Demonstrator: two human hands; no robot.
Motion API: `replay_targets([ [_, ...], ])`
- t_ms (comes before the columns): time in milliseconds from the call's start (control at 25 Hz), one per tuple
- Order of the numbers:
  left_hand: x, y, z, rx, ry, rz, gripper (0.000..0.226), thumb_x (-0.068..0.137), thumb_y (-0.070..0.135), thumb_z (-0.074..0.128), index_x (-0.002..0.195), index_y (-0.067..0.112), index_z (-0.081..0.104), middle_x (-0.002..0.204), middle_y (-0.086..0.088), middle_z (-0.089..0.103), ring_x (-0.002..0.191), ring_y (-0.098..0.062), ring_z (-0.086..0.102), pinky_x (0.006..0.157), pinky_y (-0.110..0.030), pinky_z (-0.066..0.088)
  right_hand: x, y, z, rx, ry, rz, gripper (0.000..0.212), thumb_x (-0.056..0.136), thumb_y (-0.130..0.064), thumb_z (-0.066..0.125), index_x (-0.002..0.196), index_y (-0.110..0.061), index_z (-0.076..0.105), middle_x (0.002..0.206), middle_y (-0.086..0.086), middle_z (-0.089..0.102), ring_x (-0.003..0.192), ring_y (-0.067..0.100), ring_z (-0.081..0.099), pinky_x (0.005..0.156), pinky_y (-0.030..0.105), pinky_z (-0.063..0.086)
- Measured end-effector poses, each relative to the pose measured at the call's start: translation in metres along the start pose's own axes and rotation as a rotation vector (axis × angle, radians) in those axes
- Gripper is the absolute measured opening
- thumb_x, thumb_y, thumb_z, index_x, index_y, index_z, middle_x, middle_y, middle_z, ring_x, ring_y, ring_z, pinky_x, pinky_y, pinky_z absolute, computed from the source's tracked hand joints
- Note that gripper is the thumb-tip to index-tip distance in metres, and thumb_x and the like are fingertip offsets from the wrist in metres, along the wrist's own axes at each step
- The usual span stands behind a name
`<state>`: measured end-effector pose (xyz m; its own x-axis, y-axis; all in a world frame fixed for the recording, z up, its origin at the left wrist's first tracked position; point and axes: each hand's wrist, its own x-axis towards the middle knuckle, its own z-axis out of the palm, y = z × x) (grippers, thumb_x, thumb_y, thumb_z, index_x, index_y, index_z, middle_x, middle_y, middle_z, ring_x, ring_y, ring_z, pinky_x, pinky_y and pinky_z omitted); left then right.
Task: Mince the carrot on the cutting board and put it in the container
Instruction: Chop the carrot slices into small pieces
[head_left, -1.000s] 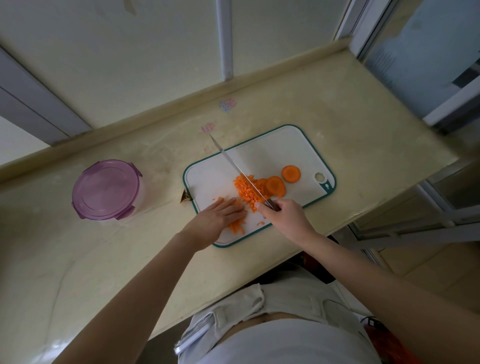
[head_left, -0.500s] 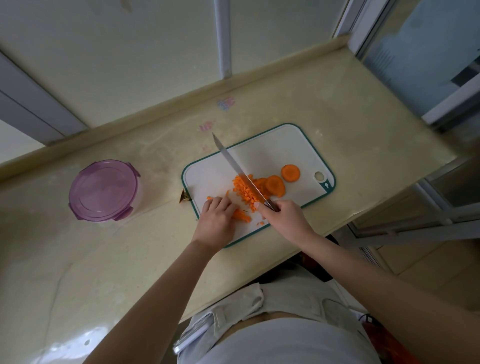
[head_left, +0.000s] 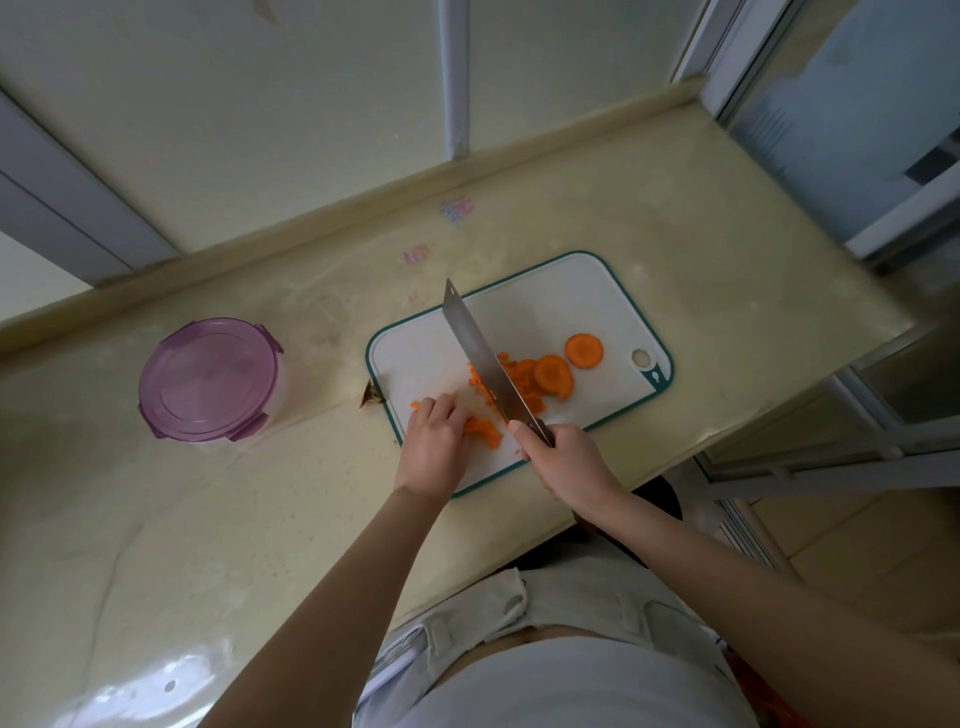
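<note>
A white cutting board with a green rim lies on the counter. On it are round carrot slices at the right and a heap of diced carrot in the middle. My right hand grips the handle of a knife, whose blade is tilted with its flat side showing, over the diced heap. My left hand rests curled on the board's near left part, fingers against a few carrot bits. The container, closed with a purple lid, stands on the counter to the left.
The beige counter ends at a raised ledge by the wall behind and at an edge on the right. A small brown scrap lies at the board's left edge. My torso is against the front edge.
The left hand has drawn left and curled over carrot bits at the board's near left. The knife blade has rolled from edge-on to flat side showing.
</note>
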<state>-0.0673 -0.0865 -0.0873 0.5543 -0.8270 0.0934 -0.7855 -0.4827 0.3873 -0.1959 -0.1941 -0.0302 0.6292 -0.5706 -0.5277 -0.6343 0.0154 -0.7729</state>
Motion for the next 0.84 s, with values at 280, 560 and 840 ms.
replay_targets([
  [280, -0.005, 0.001, -0.006, 0.057, -0.131, 0.055, 0.043, 0.070, 0.021, 0.072, 0.112, 0.015, 0.062, 0.110, -0.003, 0.062, 0.124, -0.036, 0.046, 0.110, -0.055, 0.020, 0.003, 0.002, 0.001, -0.012, 0.012, 0.009, 0.042, 0.091, -0.045, 0.054, 0.068, -0.010, 0.052, 0.052, 0.001, 0.039, 0.045, 0.015, 0.037, 0.048, 0.028, 0.031],
  [560, 0.009, 0.005, 0.000, 0.045, -0.057, 0.030, 0.016, 0.075, 0.021, 0.075, 0.087, 0.014, 0.068, 0.085, -0.003, 0.061, 0.085, -0.027, 0.058, 0.089, -0.043, 0.043, 0.004, 0.001, 0.001, -0.001, 0.027, 0.003, 0.041, 0.092, -0.041, 0.055, 0.061, -0.014, 0.051, 0.045, -0.008, 0.041, 0.041, 0.010, 0.039, 0.048, 0.026, 0.033],
  [840, 0.011, 0.008, 0.000, 0.034, -0.003, -0.048, 0.011, 0.073, 0.019, 0.076, 0.077, 0.012, 0.067, 0.072, -0.003, 0.057, 0.071, -0.024, 0.055, 0.074, -0.038, 0.044, 0.003, 0.001, 0.003, -0.038, -0.003, -0.001, 0.042, 0.093, -0.043, 0.052, 0.069, -0.008, 0.053, 0.050, -0.001, 0.040, 0.043, 0.013, 0.038, 0.047, 0.027, 0.032],
])
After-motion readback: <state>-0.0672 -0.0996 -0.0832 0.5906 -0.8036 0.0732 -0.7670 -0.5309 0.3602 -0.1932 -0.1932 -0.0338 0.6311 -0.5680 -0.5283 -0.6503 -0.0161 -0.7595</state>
